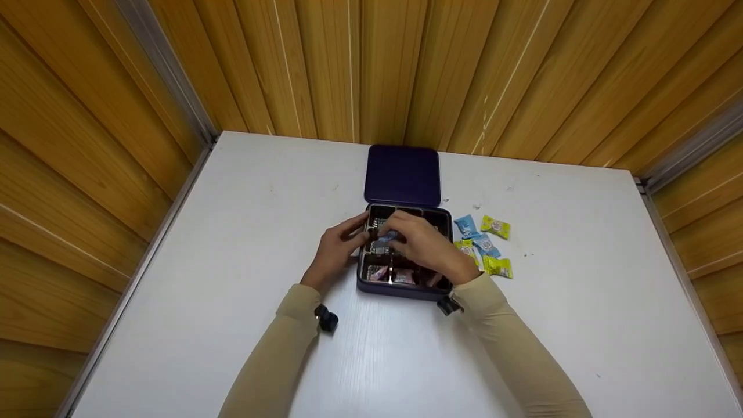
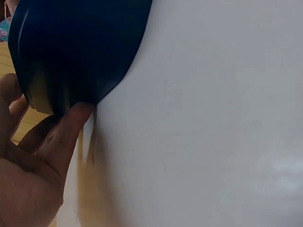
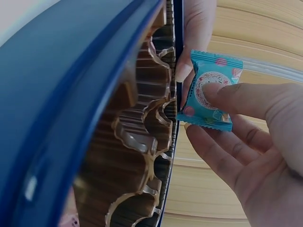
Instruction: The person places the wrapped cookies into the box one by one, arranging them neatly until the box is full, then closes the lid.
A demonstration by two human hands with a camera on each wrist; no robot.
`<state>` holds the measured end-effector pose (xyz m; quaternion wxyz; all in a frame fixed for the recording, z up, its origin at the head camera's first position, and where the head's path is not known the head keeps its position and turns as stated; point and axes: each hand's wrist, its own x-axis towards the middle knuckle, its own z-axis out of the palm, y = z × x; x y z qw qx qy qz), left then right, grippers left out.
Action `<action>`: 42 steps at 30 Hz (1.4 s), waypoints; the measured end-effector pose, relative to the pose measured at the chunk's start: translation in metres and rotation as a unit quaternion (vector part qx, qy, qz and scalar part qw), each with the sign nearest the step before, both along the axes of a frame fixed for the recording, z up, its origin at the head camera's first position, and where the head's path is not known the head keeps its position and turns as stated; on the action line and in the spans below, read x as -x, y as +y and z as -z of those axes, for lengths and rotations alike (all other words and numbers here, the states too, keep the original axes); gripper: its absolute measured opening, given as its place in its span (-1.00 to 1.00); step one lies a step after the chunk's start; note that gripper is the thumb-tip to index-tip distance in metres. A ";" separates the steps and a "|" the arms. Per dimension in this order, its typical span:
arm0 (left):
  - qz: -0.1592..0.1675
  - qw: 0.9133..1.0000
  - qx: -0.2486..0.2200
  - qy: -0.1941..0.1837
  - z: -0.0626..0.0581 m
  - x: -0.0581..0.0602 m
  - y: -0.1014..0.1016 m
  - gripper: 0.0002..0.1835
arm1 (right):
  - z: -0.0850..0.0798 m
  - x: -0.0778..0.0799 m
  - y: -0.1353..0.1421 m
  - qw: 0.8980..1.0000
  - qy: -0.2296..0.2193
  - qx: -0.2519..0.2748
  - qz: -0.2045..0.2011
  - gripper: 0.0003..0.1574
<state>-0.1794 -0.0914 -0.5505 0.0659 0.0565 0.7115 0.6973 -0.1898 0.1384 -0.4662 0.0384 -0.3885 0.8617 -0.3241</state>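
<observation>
Right hand (image 1: 421, 241) is clamped on a glossy blue wrapped candy (image 3: 208, 108) over the left side of the dark-blue square divided box (image 1: 400, 289), left hand (image 1: 335, 249) spread against its left wall; risk: slick wrapper slips, candy snags a divider.

In the head view, we note that the right hand (image 1: 426, 244) hides much of the inside of the box (image 1: 400, 291); what lies beneath we cannot determine. One yellow packet (image 1: 466, 248) is partly covered by the right wrist. Print on the packets beside the box is too small for us to read. Both sleeves (image 1: 273, 360) run off the bottom edge. In the left wrist view, the left hand (image 2: 28, 179) is cut by the left edge. In the right wrist view, we find the thumb (image 3: 241, 98) obscuring some print on the blue packet (image 3: 208, 78).
</observation>
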 end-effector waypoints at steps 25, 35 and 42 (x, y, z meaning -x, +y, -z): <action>0.006 1.000 0.000 -0.014 0.000 0.003 -0.003 -0.41 | 0.007 0.005 -0.006 1.000 -0.022 -0.019 0.010 -0.71; 0.003 1.000 -0.002 -0.011 -0.002 0.002 -0.002 -0.41 | 0.012 0.005 -0.009 0.999 -0.020 -0.025 0.005 -0.70; 0.000 1.000 -0.012 -0.018 0.000 0.002 -0.001 -0.41 | 0.012 0.004 -0.009 0.999 -0.022 -0.024 0.004 -0.70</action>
